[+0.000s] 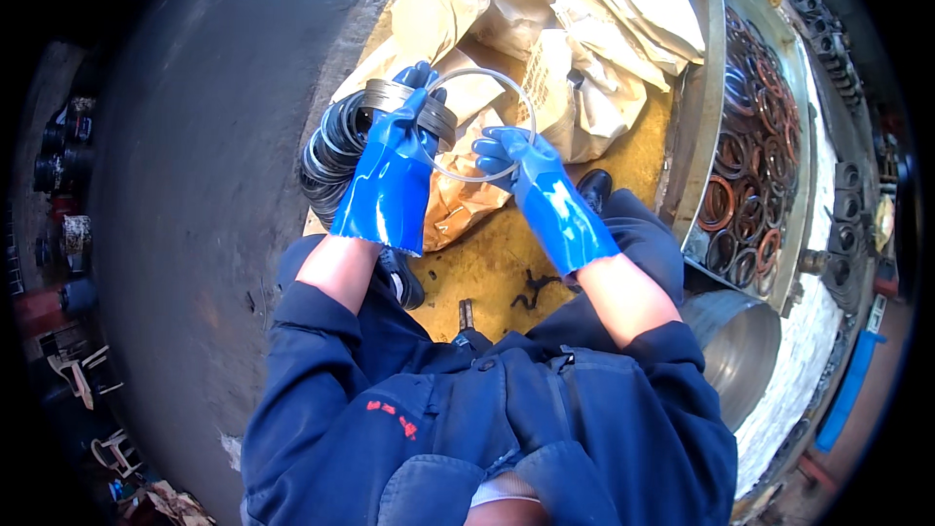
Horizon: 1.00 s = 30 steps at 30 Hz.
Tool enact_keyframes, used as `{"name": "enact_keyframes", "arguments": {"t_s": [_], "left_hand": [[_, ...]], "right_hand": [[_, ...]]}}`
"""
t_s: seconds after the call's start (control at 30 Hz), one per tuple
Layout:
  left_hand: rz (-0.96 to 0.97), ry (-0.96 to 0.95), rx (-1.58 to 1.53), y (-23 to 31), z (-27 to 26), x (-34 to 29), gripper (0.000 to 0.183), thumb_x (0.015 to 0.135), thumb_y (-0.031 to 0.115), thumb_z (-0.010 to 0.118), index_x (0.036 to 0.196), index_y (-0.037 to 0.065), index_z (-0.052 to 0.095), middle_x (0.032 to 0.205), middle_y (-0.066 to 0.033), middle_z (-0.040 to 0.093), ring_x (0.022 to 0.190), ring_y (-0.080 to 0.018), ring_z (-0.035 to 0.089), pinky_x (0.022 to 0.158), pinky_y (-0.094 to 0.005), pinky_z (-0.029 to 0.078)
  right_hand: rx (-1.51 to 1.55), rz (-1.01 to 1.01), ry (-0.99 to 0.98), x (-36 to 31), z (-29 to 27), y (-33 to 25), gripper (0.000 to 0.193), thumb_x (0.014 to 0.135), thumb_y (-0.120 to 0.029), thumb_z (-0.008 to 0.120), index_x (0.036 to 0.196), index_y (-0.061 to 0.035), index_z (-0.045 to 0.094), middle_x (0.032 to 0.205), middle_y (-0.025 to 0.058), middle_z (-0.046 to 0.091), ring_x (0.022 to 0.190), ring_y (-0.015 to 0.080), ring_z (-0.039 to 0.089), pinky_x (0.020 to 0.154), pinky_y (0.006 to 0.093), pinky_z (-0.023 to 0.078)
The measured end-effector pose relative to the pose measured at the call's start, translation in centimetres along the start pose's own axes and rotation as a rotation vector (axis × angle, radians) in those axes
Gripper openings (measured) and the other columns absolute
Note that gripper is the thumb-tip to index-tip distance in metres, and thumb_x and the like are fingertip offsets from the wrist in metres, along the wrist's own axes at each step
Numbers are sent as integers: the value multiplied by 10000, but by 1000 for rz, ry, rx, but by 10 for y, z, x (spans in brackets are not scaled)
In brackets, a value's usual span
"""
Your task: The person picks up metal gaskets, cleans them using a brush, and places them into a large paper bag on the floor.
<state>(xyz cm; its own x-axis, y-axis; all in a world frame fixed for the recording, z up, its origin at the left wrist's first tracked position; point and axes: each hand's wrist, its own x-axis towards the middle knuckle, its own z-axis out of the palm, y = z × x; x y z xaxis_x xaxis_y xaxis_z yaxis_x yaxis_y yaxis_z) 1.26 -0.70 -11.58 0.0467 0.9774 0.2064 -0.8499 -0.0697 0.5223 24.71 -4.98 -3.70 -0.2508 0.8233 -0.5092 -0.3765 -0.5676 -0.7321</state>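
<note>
Both my hands wear long blue rubber gloves. A bundle of grey metal rings [438, 120] sits around the fingers of my left hand [397, 131], which is closed on it. Between the two hands stands one thin, pale ring [533, 107], turned broadside to me. My right hand [521, 154] has its fingers closed on the ring's lower right edge. The ring's left side meets the left glove and the bundle; whether the left fingers also grip it is hidden. Beside the left glove lies a stack of dark rings [326, 161].
Crumpled brown paper sacks [584, 49] spread beyond my hands over a yellow floor [487, 282]. To the right, a metal tray [716, 88] holds many black and reddish rings. A metal drum [730, 341] lies near my right elbow. A large dark surface [195, 195] curves along the left.
</note>
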Motion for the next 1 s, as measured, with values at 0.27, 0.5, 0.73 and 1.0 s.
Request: {"name": "enact_keyframes", "arguments": {"t_s": [0.27, 0.5, 0.73, 1.0], "left_hand": [[-312, 326, -20, 24, 94, 14, 673, 1010, 447, 588, 1496, 10, 427, 1512, -209, 486, 1341, -377, 543, 1133, -507, 475], [-434, 97, 183, 34, 135, -2, 619, 953, 187, 698, 1485, 0, 445, 1527, -232, 457, 1424, -391, 449, 1205, -524, 376], [-291, 254, -25, 15, 103, -2, 592, 975, 80, 620, 1503, -34, 379, 1558, -212, 436, 1447, -368, 434, 1208, -487, 395], [-69, -584, 1232, 63, -39, 57, 419, 994, 339, 629, 1301, 56, 611, 1239, -130, 620, 1161, -260, 576, 1119, -394, 404]], "right_hand": [[-154, 216, -32, 14, -5, -69, 339, 1023, -219, 520, 1202, -10, 719, 734, 0, 581, 536, 90, 506, 536, 253, 479], [-723, 248, -381, 0, -3, -88, 359, 992, -336, 561, 1090, -72, 785, 736, 36, 620, 541, 96, 529, 538, 245, 488], [-47, 300, -13, 29, -22, -55, 368, 1004, -383, 632, 1248, -112, 683, 1077, 47, 762, 887, 176, 737, 763, 354, 624], [427, 142, -158, 5, 38, 11, 368, 1051, -280, 573, 1320, -35, 628, 1198, 165, 722, 1071, 305, 720, 972, 422, 594]]}}
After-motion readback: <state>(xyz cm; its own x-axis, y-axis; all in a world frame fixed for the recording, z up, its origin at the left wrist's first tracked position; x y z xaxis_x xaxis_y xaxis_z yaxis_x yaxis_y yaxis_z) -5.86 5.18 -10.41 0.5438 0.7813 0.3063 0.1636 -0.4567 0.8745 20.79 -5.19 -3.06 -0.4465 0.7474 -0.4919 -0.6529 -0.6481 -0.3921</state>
